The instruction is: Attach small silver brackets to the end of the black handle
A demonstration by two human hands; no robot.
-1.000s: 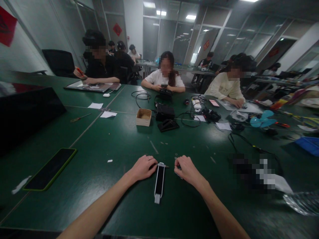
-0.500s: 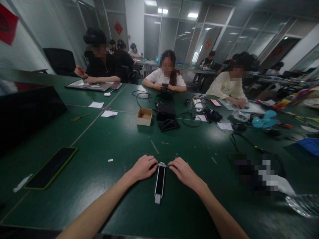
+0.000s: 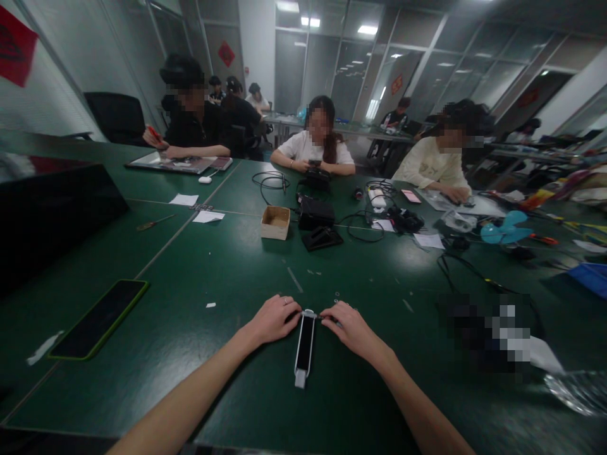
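Note:
A slim white-framed strip with a black middle (image 3: 305, 344) lies lengthwise on the green table (image 3: 246, 404). Its white end block (image 3: 300, 379) points towards me. At the far end is a short grey crosspiece (image 3: 309, 313). My left hand (image 3: 275, 319) rests on the table, thumb and fingers closed at the crosspiece's left end. From the other side, my right hand (image 3: 349, 323) pinches a small dark tip at the right end. The fingertips hide part of both ends, and I cannot make out what kind of device it is.
A phone with a green edge (image 3: 102, 319) lies at left. Further off are a small open box (image 3: 275, 224), a black stand (image 3: 322, 238) and cables. To the right are a light-blue fan (image 3: 506, 229) and crumpled clear plastic (image 3: 576, 392). Several people sit at the tables beyond.

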